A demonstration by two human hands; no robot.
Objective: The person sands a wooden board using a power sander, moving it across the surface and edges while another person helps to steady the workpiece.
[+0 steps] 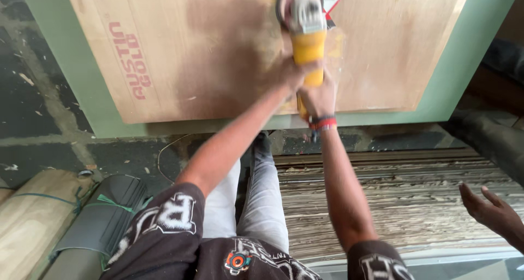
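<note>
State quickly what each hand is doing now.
Left hand: closed on the yellow grinder.
Right hand: closed on the grinder's rear handle.

1. Angle grinder [307, 26]: yellow body, grey head, round disc flat against the board, pointing away from the person.
2. Plywood board [218, 51]: brown sheet lying flat, dusty patch beside the disc.

You stand on a dark, stained concrete floor [33, 111] littered with pale chips. At your lower left lie rolled sheets [60, 225] tied with green string, and to your right a stack of thin boards [393, 198] shows its layered edges in daylight.
</note>
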